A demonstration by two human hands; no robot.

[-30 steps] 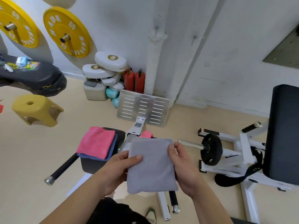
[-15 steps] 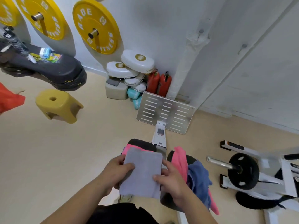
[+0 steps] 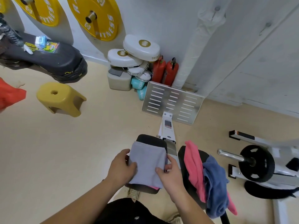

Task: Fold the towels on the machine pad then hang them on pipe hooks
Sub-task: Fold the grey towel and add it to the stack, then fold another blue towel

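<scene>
A folded grey towel (image 3: 148,162) lies on top of a stack on the left black machine pad (image 3: 152,140); a pink edge of a folded towel (image 3: 153,187) shows beneath it. My left hand (image 3: 121,167) holds the towel's left edge, thumb on top. My right hand (image 3: 169,173) pinches its right edge. On the right black pad (image 3: 182,160) hang an unfolded pink towel (image 3: 193,167) and an unfolded blue towel (image 3: 215,183). The white wrapped pipe (image 3: 195,46) runs up the wall behind; its hooks are hard to make out.
A slotted metal footplate (image 3: 173,102) stands ahead on the machine's white beam. A yellow stool (image 3: 59,98) sits to the left, a black padded bench (image 3: 48,60) above it. White pads and two red extinguishers (image 3: 165,70) crowd the wall. A black weight plate (image 3: 257,164) lies right.
The view swung left and down. The grey towel went from being held up in the air to lying on the stack on the left pad, both hands still on its edges.
</scene>
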